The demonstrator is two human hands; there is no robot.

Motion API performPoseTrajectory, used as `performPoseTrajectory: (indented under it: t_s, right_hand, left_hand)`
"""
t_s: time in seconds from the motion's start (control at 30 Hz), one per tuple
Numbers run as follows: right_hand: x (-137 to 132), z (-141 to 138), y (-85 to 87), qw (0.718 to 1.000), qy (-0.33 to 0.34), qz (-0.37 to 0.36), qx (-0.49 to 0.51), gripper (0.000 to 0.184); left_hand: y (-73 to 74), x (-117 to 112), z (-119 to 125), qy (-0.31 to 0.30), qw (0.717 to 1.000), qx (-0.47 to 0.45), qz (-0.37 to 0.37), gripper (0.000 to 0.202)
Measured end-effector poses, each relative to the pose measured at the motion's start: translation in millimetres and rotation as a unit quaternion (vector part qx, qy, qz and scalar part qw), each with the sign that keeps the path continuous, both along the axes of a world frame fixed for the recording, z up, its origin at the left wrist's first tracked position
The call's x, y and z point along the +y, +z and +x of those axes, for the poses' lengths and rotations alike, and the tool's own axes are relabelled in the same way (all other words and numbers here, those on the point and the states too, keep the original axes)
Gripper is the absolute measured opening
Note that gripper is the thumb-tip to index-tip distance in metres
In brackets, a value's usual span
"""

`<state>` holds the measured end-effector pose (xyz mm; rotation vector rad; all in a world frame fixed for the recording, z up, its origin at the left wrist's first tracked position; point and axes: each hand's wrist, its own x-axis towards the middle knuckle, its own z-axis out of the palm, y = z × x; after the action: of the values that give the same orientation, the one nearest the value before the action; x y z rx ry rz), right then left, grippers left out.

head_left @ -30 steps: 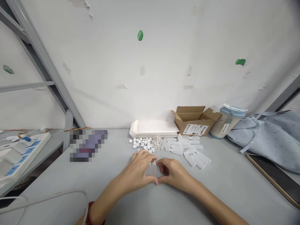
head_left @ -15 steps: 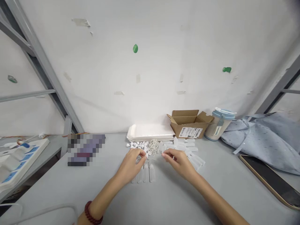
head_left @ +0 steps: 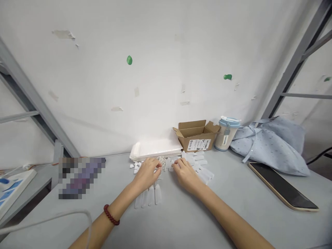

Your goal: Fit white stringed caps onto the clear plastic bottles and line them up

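Observation:
My left hand [head_left: 148, 172] reaches over the small white caps [head_left: 135, 168] and the heap of off-white cord loops [head_left: 162, 160]. Its thumb and forefinger are curved, with a gap between them. My right hand [head_left: 185, 175] has its fingers bent down at the left edge of a loose pile of translucent plastic pieces [head_left: 199, 157]; what its fingertips hold, if anything, is hidden. Below my left hand, several translucent, bottle-shaped pieces [head_left: 157, 195] lie side by side in a row, with thin cord at their upper ends. Some caps are covered by my left hand.
Behind the small parts lie stacked white packets [head_left: 155, 148] and an open cardboard box [head_left: 198, 140]. Farther right are a lidded cup [head_left: 225, 136], a pale blue cloth bag [head_left: 269, 147] and a phone [head_left: 282, 186]. A white cable [head_left: 52, 218] crosses the left front.
The view has turned to the right. My right hand has moved forward onto the translucent pile. My left hand has shifted toward the cord loops, its thumb and forefinger still apart.

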<state>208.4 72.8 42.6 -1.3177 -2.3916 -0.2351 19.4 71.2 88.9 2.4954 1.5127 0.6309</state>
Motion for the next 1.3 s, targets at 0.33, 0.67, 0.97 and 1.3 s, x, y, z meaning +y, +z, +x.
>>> performPoseTrajectory:
  t_s: [0.33,0.67,0.97,1.3]
  right_hand:
    - [-1,-9,-4.4,0.999,-0.020,0.016,-0.040,0.024]
    - [0,-12,-2.5,0.996,-0.071,-0.024,0.040,0.018]
    - [1,-2,16.5,0.968,-0.118,-0.052,0.217,0.013]
    - [-3,-1,18.7,0.950,-0.084,-0.044,0.297,0.006]
  left_hand:
    - [-11.9,17,25,0.028,0.994,0.099,0.028,0.013]
    - [3.9,34,21,0.063,0.997,-0.015,-0.047,0.021]
    - [26.0,52,4,0.102,0.974,-0.195,-0.060,0.030]
    - [34.5,45,-1,0.097,0.968,-0.233,-0.014,0.024]
